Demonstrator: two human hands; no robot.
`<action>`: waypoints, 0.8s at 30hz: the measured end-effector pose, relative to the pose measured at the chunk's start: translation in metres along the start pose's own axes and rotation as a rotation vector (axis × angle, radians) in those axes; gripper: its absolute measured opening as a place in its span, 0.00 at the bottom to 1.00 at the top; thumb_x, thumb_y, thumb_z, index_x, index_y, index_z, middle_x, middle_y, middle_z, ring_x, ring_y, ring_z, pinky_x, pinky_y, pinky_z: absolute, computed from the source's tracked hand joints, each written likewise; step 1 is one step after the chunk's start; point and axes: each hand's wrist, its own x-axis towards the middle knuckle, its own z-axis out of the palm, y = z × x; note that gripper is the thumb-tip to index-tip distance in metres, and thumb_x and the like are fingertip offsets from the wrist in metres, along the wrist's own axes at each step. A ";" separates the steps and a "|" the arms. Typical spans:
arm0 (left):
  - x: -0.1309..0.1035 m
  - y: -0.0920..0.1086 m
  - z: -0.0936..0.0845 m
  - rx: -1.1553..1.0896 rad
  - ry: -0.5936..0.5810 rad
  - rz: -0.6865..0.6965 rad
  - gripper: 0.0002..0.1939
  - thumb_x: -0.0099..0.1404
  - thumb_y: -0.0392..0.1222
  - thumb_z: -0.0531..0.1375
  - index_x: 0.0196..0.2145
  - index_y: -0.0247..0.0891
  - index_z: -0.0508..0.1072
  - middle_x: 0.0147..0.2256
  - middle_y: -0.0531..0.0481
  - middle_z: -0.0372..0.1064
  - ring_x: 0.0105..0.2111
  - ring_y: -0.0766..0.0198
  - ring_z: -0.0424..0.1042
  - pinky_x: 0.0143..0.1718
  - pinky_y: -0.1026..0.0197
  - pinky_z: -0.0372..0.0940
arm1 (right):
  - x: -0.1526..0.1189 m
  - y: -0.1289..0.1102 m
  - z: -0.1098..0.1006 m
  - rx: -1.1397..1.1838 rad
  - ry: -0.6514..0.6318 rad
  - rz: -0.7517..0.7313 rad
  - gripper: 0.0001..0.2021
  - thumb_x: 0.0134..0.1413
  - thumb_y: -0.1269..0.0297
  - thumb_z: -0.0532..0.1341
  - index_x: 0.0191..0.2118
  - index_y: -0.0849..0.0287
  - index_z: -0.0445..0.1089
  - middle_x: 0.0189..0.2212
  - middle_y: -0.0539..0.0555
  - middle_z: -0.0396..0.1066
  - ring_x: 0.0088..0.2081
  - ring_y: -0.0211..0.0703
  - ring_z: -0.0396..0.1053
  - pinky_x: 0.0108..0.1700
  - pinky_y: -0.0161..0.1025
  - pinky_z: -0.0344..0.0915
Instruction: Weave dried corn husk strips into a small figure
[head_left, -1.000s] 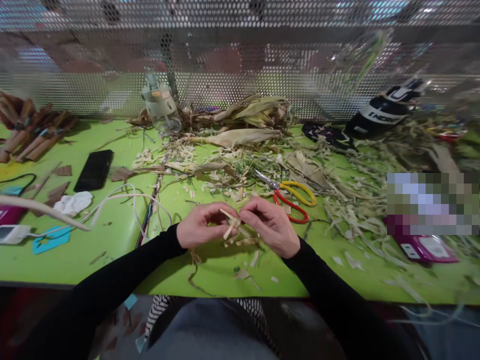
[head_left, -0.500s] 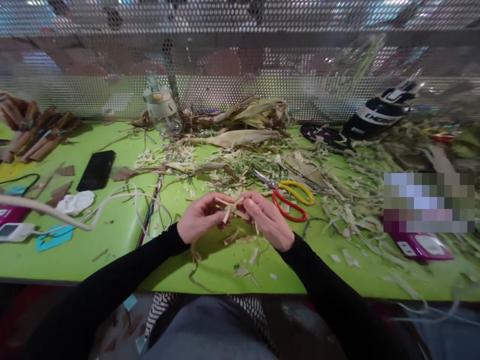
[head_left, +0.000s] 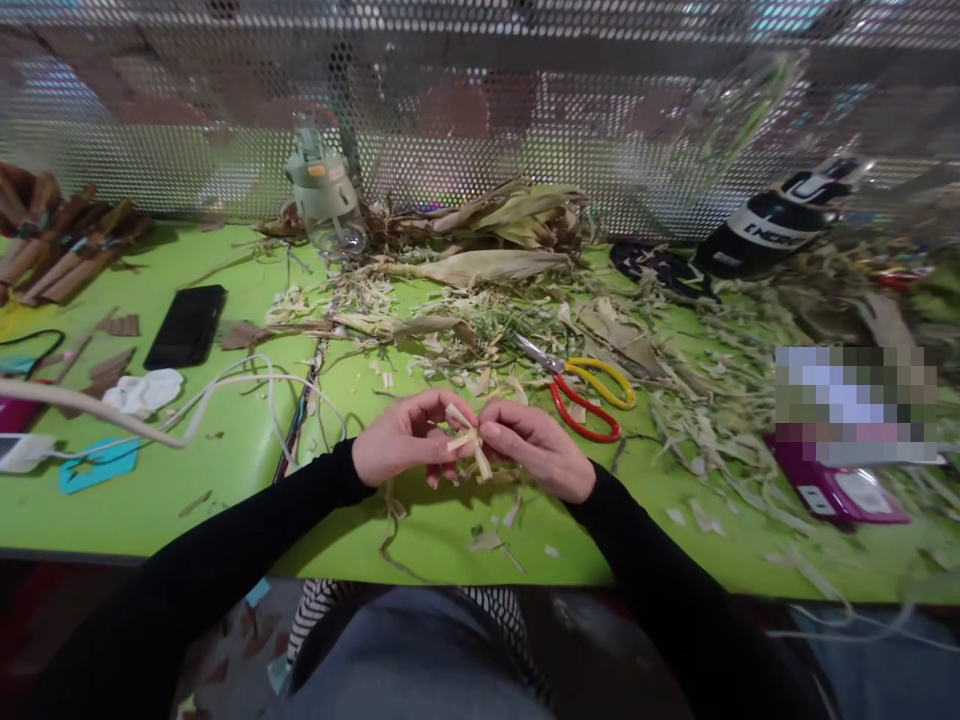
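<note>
The person's left hand (head_left: 409, 438) and right hand (head_left: 540, 448) pinch one pale, crossed bundle of fibrous strips (head_left: 481, 462) above the near middle of the green table (head_left: 465, 562). Beyond, right, lie scissors (head_left: 557, 369); farther, one papery, pointed husk (head_left: 487, 268), then two bottles (head_left: 326, 195), the right one's label (head_left: 772, 230) seemingly reading "ENERG".

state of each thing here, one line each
Left hand: closed on pale strips
Right hand: pinching pale strips
Pale strips: held, crossed
Scissors: lying flat, unheld
Phone: lying flat, screen dark
Clear bottle: standing, lid on
Black bottle: appears tilted
Dried leaves: strewn, some heaped
</note>
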 end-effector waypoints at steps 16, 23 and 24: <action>0.003 -0.002 0.006 0.052 0.086 0.156 0.15 0.55 0.43 0.67 0.37 0.35 0.69 0.31 0.52 0.68 0.25 0.71 0.70 0.22 0.70 0.67 | 0.001 0.000 0.002 -0.140 0.260 -0.048 0.17 0.61 0.50 0.52 0.29 0.58 0.61 0.20 0.45 0.59 0.20 0.31 0.54 0.22 0.31 0.52; 0.004 -0.009 0.002 0.492 0.290 0.339 0.15 0.61 0.44 0.62 0.44 0.35 0.71 0.36 0.47 0.74 0.28 0.71 0.72 0.29 0.69 0.68 | -0.001 -0.004 0.018 -0.652 0.306 -0.219 0.16 0.58 0.56 0.57 0.23 0.58 0.59 0.17 0.45 0.55 0.20 0.32 0.51 0.24 0.33 0.48; 0.004 -0.009 0.001 0.559 0.307 0.353 0.13 0.61 0.44 0.61 0.42 0.35 0.72 0.36 0.47 0.74 0.28 0.70 0.72 0.30 0.68 0.68 | -0.001 -0.004 0.020 -0.670 0.294 -0.215 0.15 0.58 0.59 0.57 0.23 0.58 0.59 0.17 0.45 0.54 0.20 0.31 0.50 0.24 0.33 0.48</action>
